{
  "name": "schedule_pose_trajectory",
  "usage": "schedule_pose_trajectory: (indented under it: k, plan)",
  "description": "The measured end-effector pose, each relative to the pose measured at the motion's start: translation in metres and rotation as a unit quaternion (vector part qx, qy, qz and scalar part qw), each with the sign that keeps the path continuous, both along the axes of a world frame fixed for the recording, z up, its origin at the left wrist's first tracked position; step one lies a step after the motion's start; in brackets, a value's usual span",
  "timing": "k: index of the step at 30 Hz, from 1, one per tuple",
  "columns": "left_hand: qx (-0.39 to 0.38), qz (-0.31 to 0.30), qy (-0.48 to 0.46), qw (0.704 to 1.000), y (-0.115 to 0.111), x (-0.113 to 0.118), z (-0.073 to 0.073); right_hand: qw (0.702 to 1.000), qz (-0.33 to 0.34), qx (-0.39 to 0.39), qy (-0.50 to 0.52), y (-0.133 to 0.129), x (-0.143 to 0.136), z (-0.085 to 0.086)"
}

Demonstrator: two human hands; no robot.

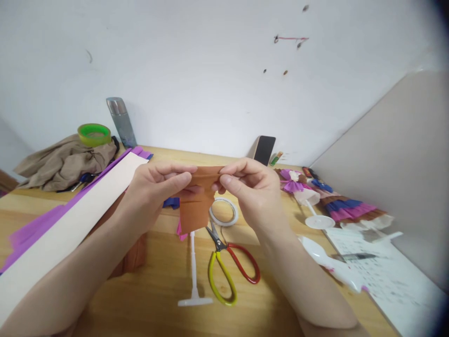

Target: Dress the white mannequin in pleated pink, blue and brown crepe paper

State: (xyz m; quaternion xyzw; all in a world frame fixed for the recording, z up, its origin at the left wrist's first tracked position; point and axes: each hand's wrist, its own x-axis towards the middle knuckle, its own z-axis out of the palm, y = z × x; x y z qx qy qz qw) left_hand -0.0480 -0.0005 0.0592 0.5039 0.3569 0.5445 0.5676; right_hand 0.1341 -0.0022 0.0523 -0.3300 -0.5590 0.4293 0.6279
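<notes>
A strip of brown crepe paper (195,213) is stretched between my hands above the table, its lower part hanging down. My left hand (150,194) pinches its top left edge between thumb and fingers. On the other side, my right hand (254,194) pinches the top right edge. Just below lie scissors (219,245) with one yellow and one red handle, blades partly apart. A roll of white tape (234,215) is beside their tips. A white plastic stick with a round base (194,276) lies under the strip, its upper end hidden, with bits of pink and blue paper nearby.
Cream paper (80,224) and purple paper (42,229) lie at left. Behind are a cloth (66,161), green tape (94,135) and a flask (121,122). A phone (264,150) leans on the wall. Paper dresses (354,208), a white glue gun (329,263) and a written sheet (396,281) occupy the right.
</notes>
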Motion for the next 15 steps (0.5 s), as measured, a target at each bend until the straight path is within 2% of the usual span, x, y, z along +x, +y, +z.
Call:
schedule_pose_trajectory:
  k: [4,10,15]
  plan:
    - [0.011,0.014,0.005,1.000,-0.0030,0.0018,0.0026,1.000,-0.001,0.005,-0.004,0.0012,-0.0010,-0.0005]
    - [0.056,0.089,0.020,0.994,-0.0052,0.0048,0.0057,1.000,0.000,0.001,0.003,0.0018,-0.0019,-0.0023]
    - [0.065,0.099,0.034,0.992,-0.0068,0.0062,0.0064,1.000,0.003,-0.003,0.011,0.0025,-0.0028,-0.0027]
